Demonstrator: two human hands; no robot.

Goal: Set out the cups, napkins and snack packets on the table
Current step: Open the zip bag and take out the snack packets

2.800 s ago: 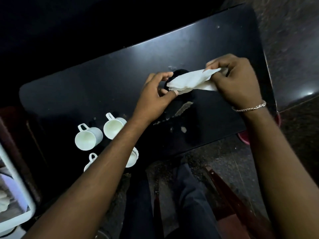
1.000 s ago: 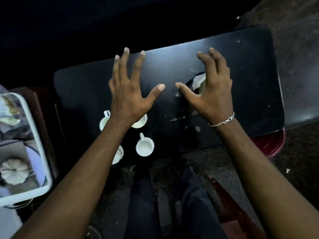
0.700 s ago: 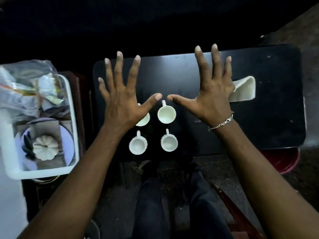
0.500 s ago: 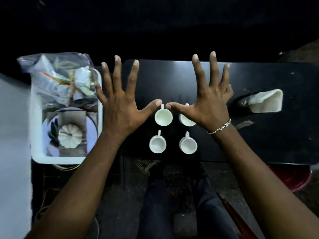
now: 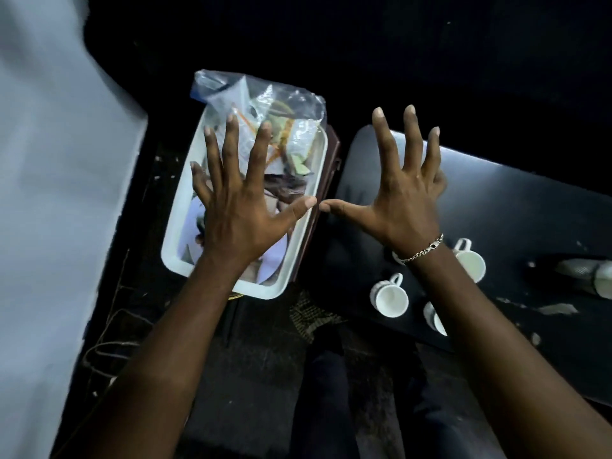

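My left hand [image 5: 238,207] hovers spread and empty above a white tray [image 5: 314,180], which holds a clear plastic bag of snack packets [image 5: 284,127]. My right hand [image 5: 400,197], also spread with nothing in it and wearing a wrist chain, hangs over the left end of the black table [image 5: 516,210]. Their thumb tips almost meet. White cups stand on the table near my right wrist: one [image 5: 390,294] fully visible, another [image 5: 468,261] behind the wrist, a third [image 5: 433,318] partly hidden by my forearm. The white napkin [image 5: 601,279] lies at the right edge.
The tray rests on a dark brown stand [image 5: 331,180] left of the table. A pale wall or surface [image 5: 53,193] fills the left side. My dark trouser legs [image 5: 331,392] and dark floor are below. Pale smears [image 5: 556,308] mark the tabletop.
The view has swung left: tray and snack bag now sit under my left hand, cups and napkin have slid to the right. Both hands stay spread and empty; the napkin was released earlier.
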